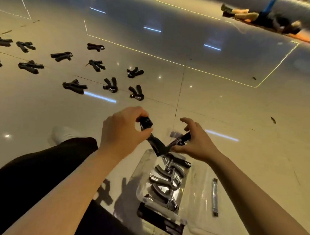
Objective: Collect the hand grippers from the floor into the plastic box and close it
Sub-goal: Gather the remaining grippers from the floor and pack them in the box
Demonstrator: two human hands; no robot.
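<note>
A clear plastic box (142,173) stands on the floor just below my hands, with several black and grey hand grippers inside it. Over its far end I hold one black hand gripper (158,144) with both hands. My left hand (122,130) grips one handle. My right hand (194,143) holds the other handle with thumb and palm, its fingers partly spread. Several more black hand grippers (110,85) lie scattered on the floor ahead and to the left.
The box's clear lid (205,202) lies to the right of the box, a latch strip (215,197) on it. My knee in dark trousers (44,165) is at lower left. A person lies on an orange mat (300,38) far back right.
</note>
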